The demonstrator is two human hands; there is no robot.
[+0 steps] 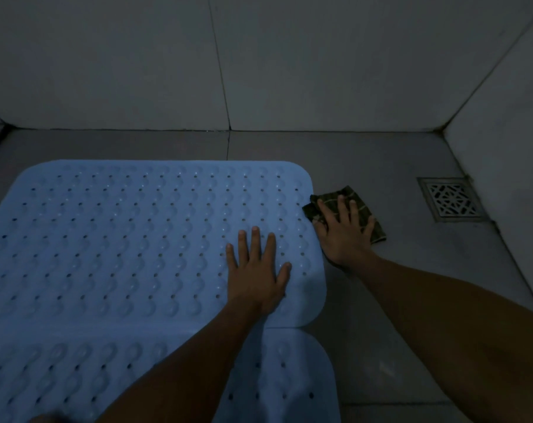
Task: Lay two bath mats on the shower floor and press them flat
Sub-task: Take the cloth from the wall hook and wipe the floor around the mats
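Note:
Two light blue rubber bath mats with holes lie on the grey tiled shower floor. The far mat (136, 233) lies flat, its near edge overlapping the near mat (277, 380) at the bottom of the view. My left hand (256, 270) presses flat, fingers spread, on the far mat's right part. My right hand (344, 230) rests with straight fingers on a dark patterned cloth (367, 209) on the floor just right of the far mat's edge.
A square metal floor drain (451, 198) sits at the right, near the corner where the tiled walls (289, 62) meet. Bare floor tile (396, 300) runs along the right side of both mats.

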